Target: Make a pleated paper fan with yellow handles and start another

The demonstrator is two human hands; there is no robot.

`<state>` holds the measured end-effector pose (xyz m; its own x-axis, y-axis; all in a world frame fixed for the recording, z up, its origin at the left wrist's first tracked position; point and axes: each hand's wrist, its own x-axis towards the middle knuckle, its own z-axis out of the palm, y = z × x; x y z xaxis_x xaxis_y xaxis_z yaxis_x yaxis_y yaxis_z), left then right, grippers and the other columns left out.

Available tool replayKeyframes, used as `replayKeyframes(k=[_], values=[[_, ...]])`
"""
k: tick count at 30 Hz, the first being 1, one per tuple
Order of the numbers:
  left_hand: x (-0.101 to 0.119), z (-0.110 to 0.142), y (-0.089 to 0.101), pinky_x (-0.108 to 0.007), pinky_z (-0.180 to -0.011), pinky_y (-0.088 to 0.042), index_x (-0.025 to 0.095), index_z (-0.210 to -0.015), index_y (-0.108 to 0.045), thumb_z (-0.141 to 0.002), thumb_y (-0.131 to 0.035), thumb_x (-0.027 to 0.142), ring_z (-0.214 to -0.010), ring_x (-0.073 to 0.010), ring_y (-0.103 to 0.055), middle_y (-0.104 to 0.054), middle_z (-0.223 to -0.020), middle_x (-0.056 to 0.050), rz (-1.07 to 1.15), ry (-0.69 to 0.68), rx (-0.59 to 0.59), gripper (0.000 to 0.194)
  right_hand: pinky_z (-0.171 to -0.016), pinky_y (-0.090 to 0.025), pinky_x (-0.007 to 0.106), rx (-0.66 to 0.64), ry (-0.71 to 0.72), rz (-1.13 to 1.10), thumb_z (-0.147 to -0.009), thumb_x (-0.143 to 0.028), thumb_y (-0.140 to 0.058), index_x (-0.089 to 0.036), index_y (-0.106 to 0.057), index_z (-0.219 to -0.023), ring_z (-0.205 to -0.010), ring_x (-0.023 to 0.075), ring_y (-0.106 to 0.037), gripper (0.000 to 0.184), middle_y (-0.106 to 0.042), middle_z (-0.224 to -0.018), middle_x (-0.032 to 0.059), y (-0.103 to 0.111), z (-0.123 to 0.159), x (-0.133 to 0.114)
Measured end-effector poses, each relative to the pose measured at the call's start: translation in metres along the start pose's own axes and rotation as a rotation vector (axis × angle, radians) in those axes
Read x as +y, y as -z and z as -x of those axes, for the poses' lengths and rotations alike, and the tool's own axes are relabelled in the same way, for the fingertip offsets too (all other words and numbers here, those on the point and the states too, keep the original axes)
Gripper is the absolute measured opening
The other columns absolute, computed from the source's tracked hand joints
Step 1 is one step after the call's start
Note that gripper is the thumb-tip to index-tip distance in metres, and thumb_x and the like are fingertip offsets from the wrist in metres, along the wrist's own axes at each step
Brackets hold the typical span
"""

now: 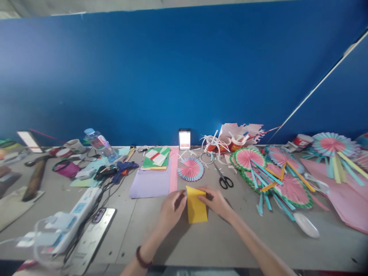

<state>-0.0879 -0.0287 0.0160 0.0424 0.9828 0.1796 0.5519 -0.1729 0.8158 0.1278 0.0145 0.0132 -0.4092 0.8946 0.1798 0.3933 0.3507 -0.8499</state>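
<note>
A yellow sheet of paper (196, 209), apparently folded, stands slightly tilted over the grey table in front of me. My left hand (171, 209) is at its upper left edge, thumb and fingers curled together against the paper. From the other side, my right hand (217, 201) pinches the upper right part, its thumb on the near face and fingers along the top edge. Just beyond lies a round pleated paper fan (191, 169) in pink and light blue. Black-handled scissors (225, 181) rest to the right of it.
Coloured paper (152, 182) is stacked left of centre. A power strip (76, 218), phone (93, 237), bottle (100, 143) and hammer (36, 176) occupy the left. Decorated paper fans (293, 188) and a white spoon (307, 225) lie right; a blue partition (184, 76) stands behind.
</note>
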Motion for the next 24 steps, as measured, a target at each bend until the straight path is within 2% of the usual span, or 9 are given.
replayKeyframes(k=[2,5,9,11,15,17,20,24], values=[[0.001,-0.021,0.001,-0.033,-0.077,-0.052,0.017,-0.104,-0.067,-0.086,-0.051,0.043,-0.088,-0.0215,-0.065,-0.071,-0.097,-0.009,0.238,0.097,-0.017,0.035,-0.090,-0.049,0.037,-0.016,-0.007,-0.087,-0.084,-0.036,-0.058,-0.022,-0.066,-0.114,-0.103,0.0221,-0.062,0.033,-0.069,-0.112,0.0076,0.003,-0.005,-0.008],[0.010,-0.048,0.001,-0.031,-0.073,-0.051,0.014,-0.095,-0.069,-0.078,-0.059,0.050,-0.082,-0.0216,-0.064,-0.071,-0.091,-0.010,0.514,0.155,-0.163,0.041,-0.086,-0.052,0.034,0.042,-0.031,-0.197,-0.079,-0.032,-0.062,-0.020,-0.062,-0.118,-0.098,0.0204,-0.064,0.041,-0.066,-0.116,0.0097,0.002,-0.019,-0.013],[0.022,-0.071,-0.004,-0.029,-0.064,-0.052,0.016,-0.087,-0.069,-0.076,-0.060,0.058,-0.075,-0.0206,-0.064,-0.069,-0.083,-0.008,0.697,0.270,-0.149,0.044,-0.077,-0.055,0.032,0.201,-0.104,-0.328,-0.072,-0.032,-0.067,-0.021,-0.055,-0.126,-0.087,0.0182,-0.066,0.056,-0.061,-0.124,0.0120,-0.004,-0.041,-0.013],[0.021,-0.074,-0.010,-0.026,-0.059,-0.050,0.016,-0.086,-0.068,-0.075,-0.062,0.058,-0.072,-0.0188,-0.063,-0.068,-0.081,-0.007,0.728,0.289,-0.102,0.044,-0.070,-0.055,0.031,0.292,-0.212,-0.440,-0.071,-0.038,-0.068,-0.020,-0.056,-0.121,-0.081,0.0184,-0.067,0.054,-0.064,-0.115,0.0113,-0.008,-0.049,-0.013],[0.007,-0.070,-0.023,-0.022,-0.055,-0.045,0.014,-0.086,-0.069,-0.075,-0.064,0.057,-0.064,-0.0143,-0.060,-0.065,-0.072,-0.004,0.769,0.303,-0.033,0.045,-0.064,-0.053,0.029,0.398,-0.392,-0.651,-0.060,-0.043,-0.077,-0.017,-0.061,-0.087,-0.070,0.0177,-0.066,0.041,-0.069,-0.081,0.0036,-0.015,-0.052,-0.011],[0.001,-0.065,-0.028,-0.023,-0.057,-0.047,0.013,-0.086,-0.069,-0.076,-0.065,0.057,-0.066,-0.0153,-0.062,-0.067,-0.074,-0.005,0.810,0.312,-0.037,0.045,-0.063,-0.052,0.028,0.414,-0.424,-0.735,-0.054,-0.042,-0.081,-0.018,-0.060,-0.079,-0.066,0.0165,-0.064,0.040,-0.068,-0.072,0.0013,-0.018,-0.050,-0.009],[-0.002,-0.061,-0.032,-0.025,-0.060,-0.050,0.012,-0.090,-0.069,-0.075,-0.064,0.060,-0.074,-0.0187,-0.065,-0.070,-0.083,-0.009,0.932,0.376,-0.042,0.050,-0.064,-0.051,0.027,0.430,-0.431,-0.773,-0.053,-0.043,-0.082,-0.017,-0.061,-0.075,-0.064,0.0154,-0.064,0.040,-0.069,-0.070,0.0013,-0.022,-0.047,-0.004],[0.005,-0.059,-0.031,-0.023,-0.055,-0.049,0.015,-0.109,-0.066,-0.073,-0.070,0.054,-0.074,-0.0175,-0.065,-0.069,-0.089,-0.010,1.008,0.364,-0.173,0.052,-0.059,-0.050,0.028,0.361,-0.413,-0.803,-0.059,-0.048,-0.078,-0.016,-0.066,-0.079,-0.058,0.0156,-0.063,0.041,-0.069,-0.069,0.0018,-0.023,-0.043,-0.002]])
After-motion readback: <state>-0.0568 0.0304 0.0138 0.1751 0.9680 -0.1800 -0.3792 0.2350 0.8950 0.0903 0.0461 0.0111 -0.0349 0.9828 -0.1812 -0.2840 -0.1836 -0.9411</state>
